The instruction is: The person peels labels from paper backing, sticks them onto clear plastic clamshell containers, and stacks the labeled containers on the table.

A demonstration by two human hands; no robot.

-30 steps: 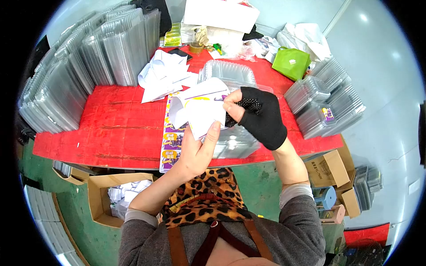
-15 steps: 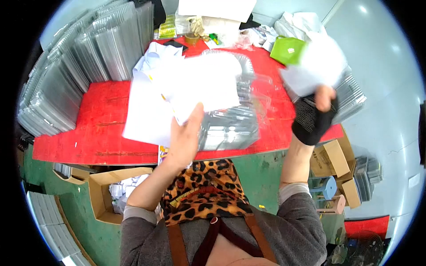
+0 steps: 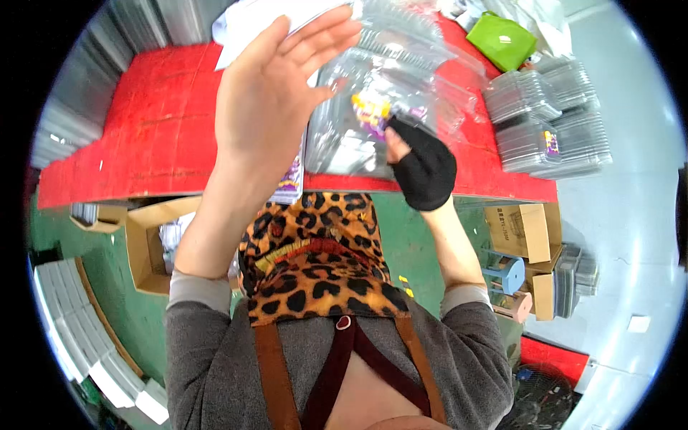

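Left edge: tall rows of clear plastic containers (image 3: pixel 72 107), blurred, standing along the left side of the red-covered table (image 3: pixel 172 107)
Below the front edge, left: a brown cardboard box (image 3: pixel 143 251) on the green floor, its top flaps apart
Far edge, left of centre: loose white paper sheets (image 3: pixel 247 29), partly behind the fingers in this view
Left hand: bare left hand (image 3: pixel 261 111) raised, palm showing, fingers stretched out and thumb spread away, with nothing in its grasp; contact with the paper cannot be told
Front edge, centre: a white sheet of purple-printed stickers (image 3: pixel 288 185), mostly hidden by the left forearm
Centre: a stack of clear plastic boxes (image 3: pixel 340 147) reaching back from the front edge, with a yellow and purple sticker (image 3: pixel 370 111) over its top
Right hand: right hand in a black fingerless glove (image 3: pixel 424 161), curled just beside that sticker, thumb towards it; whether it pinches or presses it cannot be told
Right edge: more stacked clear boxes (image 3: pixel 516 100), one bearing a small yellow and purple label (image 3: pixel 551 142)
Far right corner: a bright green bag (image 3: pixel 502 43)
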